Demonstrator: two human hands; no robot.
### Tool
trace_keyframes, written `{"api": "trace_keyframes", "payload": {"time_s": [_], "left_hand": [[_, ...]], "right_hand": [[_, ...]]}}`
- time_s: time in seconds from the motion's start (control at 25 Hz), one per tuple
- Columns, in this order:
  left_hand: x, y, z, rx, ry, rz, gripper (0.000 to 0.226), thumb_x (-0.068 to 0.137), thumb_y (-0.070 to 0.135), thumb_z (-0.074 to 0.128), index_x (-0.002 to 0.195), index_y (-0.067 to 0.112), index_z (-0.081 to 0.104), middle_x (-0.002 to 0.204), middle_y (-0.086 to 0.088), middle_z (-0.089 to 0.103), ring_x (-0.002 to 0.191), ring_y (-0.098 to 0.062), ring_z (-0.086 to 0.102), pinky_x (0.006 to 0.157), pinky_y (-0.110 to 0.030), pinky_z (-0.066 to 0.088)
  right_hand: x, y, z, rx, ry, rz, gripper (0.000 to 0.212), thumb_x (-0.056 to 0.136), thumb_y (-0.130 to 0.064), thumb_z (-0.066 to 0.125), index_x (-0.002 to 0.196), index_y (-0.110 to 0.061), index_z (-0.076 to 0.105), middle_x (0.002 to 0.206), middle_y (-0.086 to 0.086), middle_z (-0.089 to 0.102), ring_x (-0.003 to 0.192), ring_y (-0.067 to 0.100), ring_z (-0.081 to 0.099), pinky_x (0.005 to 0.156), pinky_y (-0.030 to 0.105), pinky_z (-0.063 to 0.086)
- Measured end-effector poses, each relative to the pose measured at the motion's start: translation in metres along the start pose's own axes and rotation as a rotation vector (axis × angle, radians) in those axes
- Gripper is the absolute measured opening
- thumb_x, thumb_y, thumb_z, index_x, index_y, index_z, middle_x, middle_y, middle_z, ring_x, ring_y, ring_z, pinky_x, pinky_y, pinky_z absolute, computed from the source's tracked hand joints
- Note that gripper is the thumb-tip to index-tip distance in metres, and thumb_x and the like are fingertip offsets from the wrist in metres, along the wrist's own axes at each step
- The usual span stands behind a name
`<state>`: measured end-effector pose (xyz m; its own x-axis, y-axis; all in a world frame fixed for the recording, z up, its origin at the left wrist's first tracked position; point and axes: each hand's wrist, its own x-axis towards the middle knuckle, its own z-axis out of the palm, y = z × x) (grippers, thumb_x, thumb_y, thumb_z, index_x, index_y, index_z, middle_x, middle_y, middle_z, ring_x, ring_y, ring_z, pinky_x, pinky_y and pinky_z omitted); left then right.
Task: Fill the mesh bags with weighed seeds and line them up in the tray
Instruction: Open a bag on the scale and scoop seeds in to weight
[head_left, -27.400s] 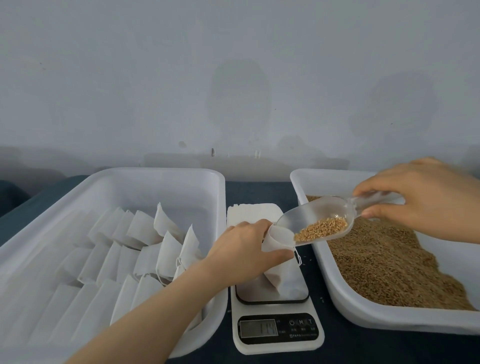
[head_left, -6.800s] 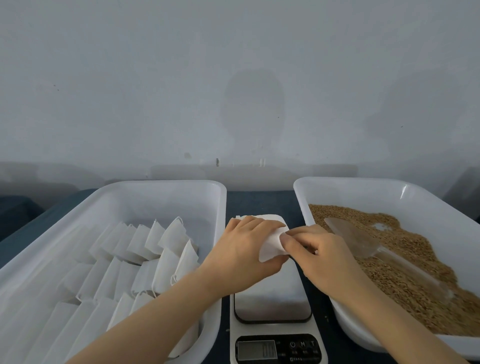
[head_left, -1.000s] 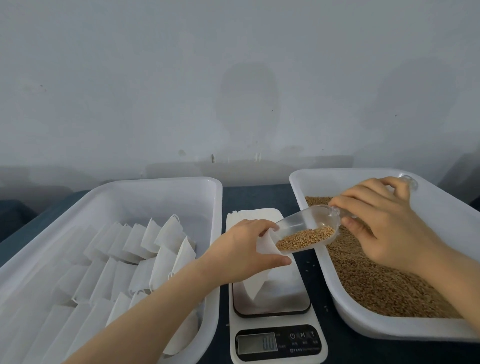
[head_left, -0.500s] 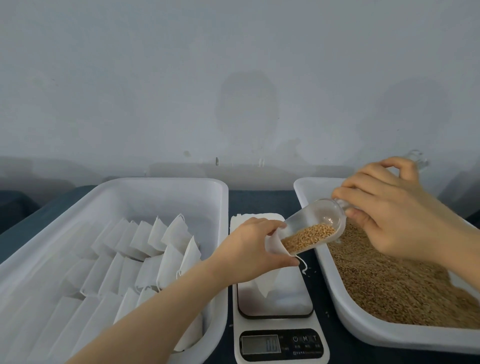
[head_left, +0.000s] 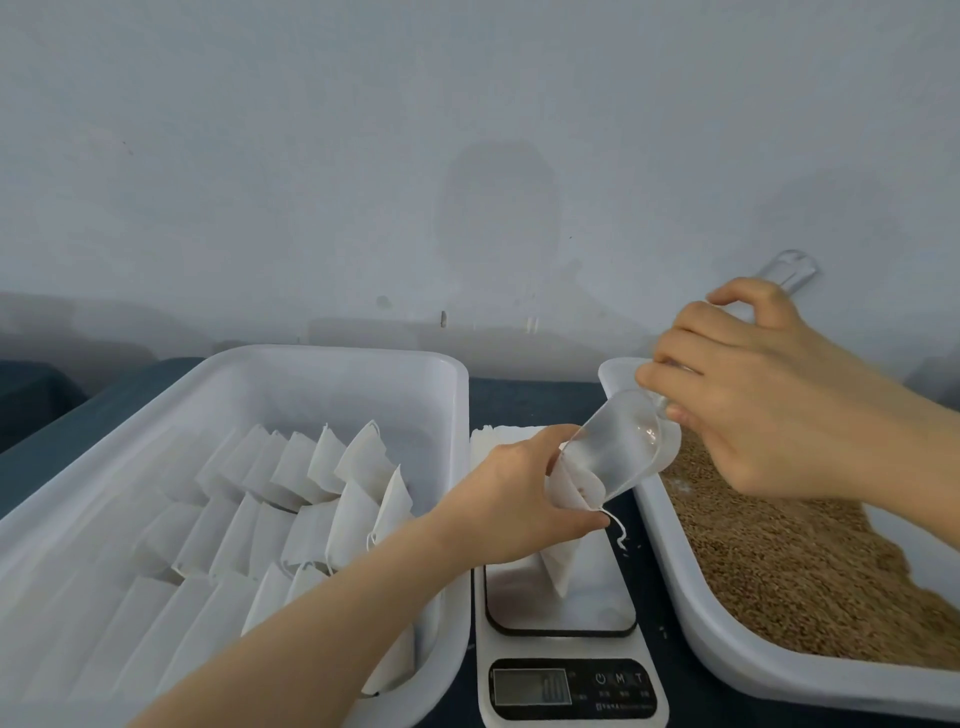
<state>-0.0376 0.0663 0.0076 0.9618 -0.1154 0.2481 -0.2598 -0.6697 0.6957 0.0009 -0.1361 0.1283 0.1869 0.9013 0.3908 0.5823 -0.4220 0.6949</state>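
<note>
Left hand (head_left: 519, 499) pinches a mesh bag (head_left: 561, 565) over the scale (head_left: 597, 603); right hand (head_left: 753, 400), at two o'clock, grips the tilted scoop (head_left: 618, 447).

Your bags (head_left: 311, 483) and tray (head_left: 332, 358) are white, seeds (head_left: 769, 561) golden-brown, scoop (head_left: 618, 447) clear, scale (head_left: 480, 649) white with black panel, cloth (head_left: 524, 400) dark blue.

Pretty plain setup: a pale grey wall (head_left: 311, 156) fills most of the view, with a darker blotchy patch (head_left: 498, 208) in the middle of it. Right below the wall there's a dark blue table (head_left: 530, 400). Soft, even light.
</note>
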Motion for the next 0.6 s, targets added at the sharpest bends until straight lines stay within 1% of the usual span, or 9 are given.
{"api": "trace_keyframes", "payload": {"time_s": [0.08,0.16,0.28,0.36,0.48,0.6], "left_hand": [[0.000,-0.001,0.000,0.020,-0.018,-0.014,0.079,0.075,0.051,0.073,0.140,0.035,0.032,0.108,0.014,0.055,0.100,-0.008,0.054,0.088,-0.024,0.048],[0.000,-0.001,-0.001,0.030,-0.034,-0.035,0.080,0.076,0.050,0.072,0.141,0.035,0.028,0.110,0.015,0.052,0.100,-0.009,0.053,0.088,-0.024,0.048],[0.000,0.000,0.000,0.065,-0.061,-0.097,0.081,0.075,0.054,0.071,0.140,0.036,0.027,0.113,0.013,0.052,0.098,-0.012,0.055,0.087,-0.027,0.049],[0.001,0.002,0.000,0.137,-0.091,-0.135,0.078,0.073,0.057,0.070,0.137,0.035,0.030,0.109,0.013,0.050,0.099,-0.014,0.055,0.085,-0.028,0.048],[0.001,0.004,-0.001,0.187,-0.105,-0.148,0.065,0.075,0.055,0.068,0.128,0.035,0.038,0.106,0.014,0.053,0.096,-0.014,0.054,0.081,-0.028,0.047],[0.000,0.006,-0.003,0.173,-0.115,-0.155,0.062,0.077,0.054,0.067,0.129,0.033,0.040,0.109,0.012,0.056,0.097,-0.015,0.056,0.083,-0.029,0.049]], "right_hand": [[0.004,-0.003,-0.001,-0.017,-0.016,-0.023,0.012,0.063,-0.013,0.068,0.074,-0.011,0.064,0.070,0.003,0.055,0.077,0.029,0.058,0.094,0.044,0.028],[0.005,-0.005,-0.002,-0.036,-0.021,-0.038,0.015,0.061,-0.012,0.069,0.074,-0.010,0.064,0.070,0.004,0.055,0.077,0.030,0.057,0.094,0.045,0.028],[0.002,-0.008,-0.003,-0.049,-0.017,-0.043,0.015,0.062,-0.011,0.068,0.076,-0.009,0.064,0.071,0.005,0.056,0.078,0.031,0.058,0.095,0.045,0.028],[-0.001,-0.009,-0.004,-0.047,-0.017,-0.035,0.015,0.063,-0.010,0.067,0.077,-0.008,0.064,0.072,0.005,0.056,0.079,0.031,0.058,0.096,0.045,0.028],[-0.004,-0.008,-0.008,-0.052,0.012,-0.008,0.014,0.065,-0.008,0.065,0.079,-0.008,0.065,0.074,0.006,0.059,0.081,0.032,0.060,0.095,0.045,0.027],[-0.010,0.001,-0.008,-0.074,0.110,0.069,0.017,0.071,-0.009,0.059,0.086,-0.007,0.067,0.081,0.007,0.063,0.085,0.032,0.061,0.094,0.044,0.027]]}}
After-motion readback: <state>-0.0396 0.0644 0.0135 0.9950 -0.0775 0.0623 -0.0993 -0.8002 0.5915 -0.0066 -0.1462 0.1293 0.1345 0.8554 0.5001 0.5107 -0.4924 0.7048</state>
